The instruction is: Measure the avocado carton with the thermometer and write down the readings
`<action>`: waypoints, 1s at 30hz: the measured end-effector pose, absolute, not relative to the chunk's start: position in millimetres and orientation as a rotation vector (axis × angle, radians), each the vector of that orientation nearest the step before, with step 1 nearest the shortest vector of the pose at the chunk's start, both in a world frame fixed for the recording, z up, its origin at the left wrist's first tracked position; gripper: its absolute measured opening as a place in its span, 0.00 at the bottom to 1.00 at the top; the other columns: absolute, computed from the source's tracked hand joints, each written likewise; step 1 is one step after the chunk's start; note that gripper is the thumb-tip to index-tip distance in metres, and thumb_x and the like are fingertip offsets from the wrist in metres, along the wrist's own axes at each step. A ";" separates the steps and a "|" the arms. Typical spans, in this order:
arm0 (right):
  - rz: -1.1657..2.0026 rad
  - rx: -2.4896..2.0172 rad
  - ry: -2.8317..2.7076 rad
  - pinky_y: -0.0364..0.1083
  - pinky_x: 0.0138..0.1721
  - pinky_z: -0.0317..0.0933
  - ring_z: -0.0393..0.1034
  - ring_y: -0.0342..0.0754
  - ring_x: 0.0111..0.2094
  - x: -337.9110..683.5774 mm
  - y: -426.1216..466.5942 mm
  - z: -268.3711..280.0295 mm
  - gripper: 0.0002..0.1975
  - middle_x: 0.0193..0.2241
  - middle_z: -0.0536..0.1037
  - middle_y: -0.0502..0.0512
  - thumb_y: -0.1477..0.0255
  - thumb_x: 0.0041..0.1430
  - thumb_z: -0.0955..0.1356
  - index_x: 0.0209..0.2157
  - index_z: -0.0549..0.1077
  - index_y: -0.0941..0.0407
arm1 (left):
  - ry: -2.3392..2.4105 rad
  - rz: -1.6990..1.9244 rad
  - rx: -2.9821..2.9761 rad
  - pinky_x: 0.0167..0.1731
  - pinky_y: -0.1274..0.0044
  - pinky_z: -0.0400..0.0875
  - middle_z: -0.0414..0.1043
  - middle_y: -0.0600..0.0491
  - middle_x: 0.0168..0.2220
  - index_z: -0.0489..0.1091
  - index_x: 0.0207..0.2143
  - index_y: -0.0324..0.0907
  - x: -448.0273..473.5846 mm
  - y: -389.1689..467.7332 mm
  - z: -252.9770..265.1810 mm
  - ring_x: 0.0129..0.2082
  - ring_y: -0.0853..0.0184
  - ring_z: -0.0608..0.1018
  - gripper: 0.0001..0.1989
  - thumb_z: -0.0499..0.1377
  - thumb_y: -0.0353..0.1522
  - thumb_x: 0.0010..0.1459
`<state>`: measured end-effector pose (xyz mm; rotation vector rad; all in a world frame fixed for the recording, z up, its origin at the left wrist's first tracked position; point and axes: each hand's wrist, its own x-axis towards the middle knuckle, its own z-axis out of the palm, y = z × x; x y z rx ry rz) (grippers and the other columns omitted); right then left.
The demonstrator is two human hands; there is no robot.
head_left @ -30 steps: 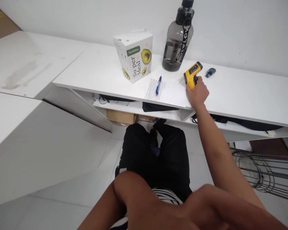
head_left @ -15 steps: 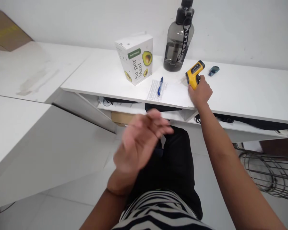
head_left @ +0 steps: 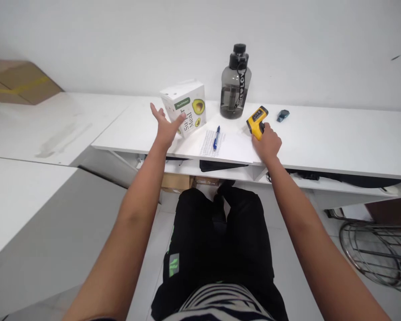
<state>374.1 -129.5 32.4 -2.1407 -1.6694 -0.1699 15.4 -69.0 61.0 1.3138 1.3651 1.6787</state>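
My left hand is at the left front side of a white box with avocado pictures and "Su-per Meal" print. Its thumb and fingers are spread apart; whether it touches the box I cannot tell. A yellow and black infrared thermometer is in my right hand, the fingers wrapped round its handle, low over the desk. Between the hands lie a printed paper sheet and a blue pen on top of it.
Behind the sheet stands a large grey water bottle with a black cap. A small teal object lies right of the thermometer. A cardboard box sits at far left, on the white desk. A wire rack stands at lower right.
My left hand has moved from above my lap forward and left to the white box, with fingers spread. My right hand still holds the thermometer. The view has tilted up.
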 end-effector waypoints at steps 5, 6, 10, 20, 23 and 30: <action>-0.117 -2.116 -1.660 0.54 0.45 0.65 0.74 0.63 0.47 376.1 -128.1 32.6 0.32 0.49 0.79 0.70 0.62 0.63 0.67 0.65 0.62 0.60 | 1.446 1.656 1.196 0.61 0.60 0.68 0.70 0.40 0.56 0.28 0.74 0.43 21.7 -54.7 35.8 0.59 0.53 0.75 0.71 0.77 0.34 0.43; -0.082 -2.098 -1.641 0.54 0.46 0.65 0.74 0.63 0.47 377.5 -126.4 32.5 0.32 0.49 0.80 0.69 0.61 0.63 0.67 0.65 0.63 0.59 | 1.484 1.671 1.193 0.60 0.62 0.70 0.71 0.43 0.52 0.31 0.74 0.42 23.3 -58.4 34.2 0.57 0.54 0.77 0.70 0.77 0.33 0.42; 0.077 -1.912 -1.481 0.56 0.50 0.68 0.75 0.63 0.50 379.5 -130.3 37.0 0.36 0.53 0.80 0.67 0.56 0.60 0.68 0.66 0.63 0.58 | 1.496 1.794 1.165 0.54 0.67 0.73 0.69 0.54 0.41 0.44 0.71 0.43 23.9 -99.7 36.1 0.48 0.59 0.79 0.63 0.77 0.34 0.38; 0.787 -0.807 -1.975 0.48 0.29 0.70 0.72 0.50 0.26 337.5 -376.0 49.6 0.30 0.33 0.80 0.56 0.51 0.66 0.67 0.64 0.70 0.51 | 1.234 1.872 0.902 0.37 0.68 0.80 0.73 0.55 0.39 0.55 0.62 0.51 21.1 -323.3 34.5 0.37 0.61 0.81 0.49 0.76 0.41 0.41; 1.064 -0.737 -1.975 0.47 0.31 0.70 0.71 0.48 0.25 316.5 -417.0 48.0 0.35 0.33 0.80 0.53 0.50 0.68 0.65 0.70 0.62 0.51 | 1.238 1.739 0.886 0.37 0.68 0.81 0.73 0.58 0.37 0.55 0.63 0.52 36.8 -364.7 35.3 0.34 0.63 0.81 0.48 0.75 0.39 0.42; 1.160 -0.862 -1.780 0.43 0.25 0.62 0.64 0.44 0.22 306.5 -434.7 34.7 0.32 0.24 0.72 0.47 0.48 0.68 0.65 0.66 0.67 0.50 | 1.213 1.628 0.967 0.38 0.71 0.81 0.78 0.53 0.42 0.62 0.62 0.49 48.7 -387.0 31.9 0.39 0.62 0.83 0.45 0.75 0.38 0.42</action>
